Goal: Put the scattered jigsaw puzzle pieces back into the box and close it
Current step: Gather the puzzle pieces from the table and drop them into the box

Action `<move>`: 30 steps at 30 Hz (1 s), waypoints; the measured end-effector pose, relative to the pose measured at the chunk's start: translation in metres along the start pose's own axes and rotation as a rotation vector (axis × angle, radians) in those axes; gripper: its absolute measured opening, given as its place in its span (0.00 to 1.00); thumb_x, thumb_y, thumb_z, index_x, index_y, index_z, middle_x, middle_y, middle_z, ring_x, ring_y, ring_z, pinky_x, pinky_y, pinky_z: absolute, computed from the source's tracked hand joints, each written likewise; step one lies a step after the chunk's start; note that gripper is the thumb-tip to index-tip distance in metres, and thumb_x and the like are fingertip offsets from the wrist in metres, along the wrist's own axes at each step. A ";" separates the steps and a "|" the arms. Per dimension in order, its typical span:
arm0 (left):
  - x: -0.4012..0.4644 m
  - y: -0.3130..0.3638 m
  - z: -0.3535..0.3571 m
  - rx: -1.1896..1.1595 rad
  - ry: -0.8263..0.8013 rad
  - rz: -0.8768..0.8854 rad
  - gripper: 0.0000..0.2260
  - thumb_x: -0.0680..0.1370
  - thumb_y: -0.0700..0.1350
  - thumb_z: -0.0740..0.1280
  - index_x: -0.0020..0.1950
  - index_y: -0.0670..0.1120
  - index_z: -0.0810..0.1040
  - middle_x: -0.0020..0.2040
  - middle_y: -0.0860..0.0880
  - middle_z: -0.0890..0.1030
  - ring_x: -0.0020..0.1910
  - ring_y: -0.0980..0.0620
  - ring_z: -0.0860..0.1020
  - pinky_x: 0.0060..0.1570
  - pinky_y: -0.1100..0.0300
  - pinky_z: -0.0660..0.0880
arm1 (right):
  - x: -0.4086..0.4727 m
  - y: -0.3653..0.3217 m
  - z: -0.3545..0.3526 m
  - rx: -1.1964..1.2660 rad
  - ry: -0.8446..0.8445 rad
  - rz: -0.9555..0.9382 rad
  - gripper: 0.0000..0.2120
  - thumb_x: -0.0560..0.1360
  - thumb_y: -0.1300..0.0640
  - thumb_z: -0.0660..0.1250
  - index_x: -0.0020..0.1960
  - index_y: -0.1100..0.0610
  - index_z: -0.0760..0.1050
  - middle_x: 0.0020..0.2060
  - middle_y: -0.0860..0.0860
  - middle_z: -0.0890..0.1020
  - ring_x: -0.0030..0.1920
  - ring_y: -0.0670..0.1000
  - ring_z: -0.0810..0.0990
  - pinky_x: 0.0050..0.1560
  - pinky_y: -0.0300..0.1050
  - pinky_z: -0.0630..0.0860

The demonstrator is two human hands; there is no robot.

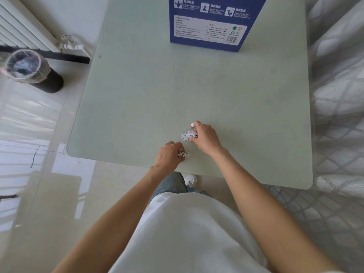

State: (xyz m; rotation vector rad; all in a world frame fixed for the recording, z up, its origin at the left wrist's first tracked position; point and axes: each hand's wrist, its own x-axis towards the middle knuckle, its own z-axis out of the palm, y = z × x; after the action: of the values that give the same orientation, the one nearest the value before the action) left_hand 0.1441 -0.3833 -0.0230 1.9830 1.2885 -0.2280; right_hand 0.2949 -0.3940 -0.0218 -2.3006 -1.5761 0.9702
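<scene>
A blue puzzle box (pixel 212 22) with white label panels lies at the far edge of the pale green glass table (pixel 157 95). Near the table's front edge my left hand (pixel 169 155) holds small white and black jigsaw pieces (pixel 184 154) in its curled fingers. Just beyond it my right hand (pixel 204 137) pinches a few more white pieces (pixel 188 135), its index finger raised. Both hands hover close together above the table top. I cannot tell whether the box is open.
A black waste bin (pixel 29 69) lined with a plastic bag stands on the tiled floor at the left, beside a white radiator (pixel 23 30). A quilted grey and white bed cover (pixel 338 95) borders the table's right side.
</scene>
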 end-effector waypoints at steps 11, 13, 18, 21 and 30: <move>0.004 -0.013 -0.016 -0.154 -0.005 -0.076 0.09 0.71 0.46 0.73 0.49 0.47 0.80 0.46 0.46 0.82 0.41 0.48 0.78 0.37 0.63 0.68 | 0.007 0.007 0.001 0.024 0.002 0.031 0.13 0.71 0.56 0.71 0.50 0.63 0.72 0.48 0.59 0.79 0.48 0.59 0.76 0.39 0.43 0.62; 0.004 -0.018 -0.019 -0.201 -0.012 -0.097 0.07 0.71 0.45 0.73 0.47 0.48 0.79 0.45 0.46 0.83 0.37 0.50 0.78 0.34 0.63 0.70 | 0.006 0.010 0.001 0.091 -0.003 0.057 0.13 0.70 0.56 0.72 0.49 0.62 0.72 0.45 0.58 0.81 0.45 0.58 0.77 0.38 0.44 0.65; 0.001 -0.017 -0.016 -0.230 -0.014 -0.076 0.08 0.73 0.43 0.69 0.52 0.46 0.80 0.47 0.44 0.83 0.41 0.49 0.80 0.38 0.65 0.72 | 0.002 0.020 0.003 0.224 0.019 0.131 0.14 0.66 0.56 0.75 0.43 0.57 0.71 0.40 0.56 0.82 0.42 0.58 0.79 0.42 0.46 0.72; 0.001 -0.009 -0.009 -0.184 0.010 -0.069 0.12 0.71 0.46 0.72 0.53 0.46 0.78 0.50 0.46 0.81 0.49 0.47 0.79 0.46 0.60 0.73 | -0.006 0.022 0.005 0.247 0.012 0.135 0.15 0.66 0.56 0.75 0.41 0.54 0.69 0.38 0.55 0.82 0.40 0.57 0.78 0.42 0.46 0.72; 0.005 0.005 0.004 -0.017 0.049 0.032 0.13 0.73 0.47 0.71 0.54 0.44 0.77 0.51 0.44 0.79 0.47 0.44 0.77 0.45 0.59 0.69 | -0.016 0.020 0.012 0.281 0.080 0.081 0.12 0.68 0.56 0.74 0.48 0.56 0.74 0.40 0.51 0.82 0.38 0.53 0.78 0.40 0.44 0.72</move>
State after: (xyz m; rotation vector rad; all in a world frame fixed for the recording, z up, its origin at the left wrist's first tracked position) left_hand 0.1514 -0.3837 -0.0261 2.0046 1.2845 -0.1538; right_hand 0.2991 -0.4187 -0.0344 -2.1915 -1.2362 1.0309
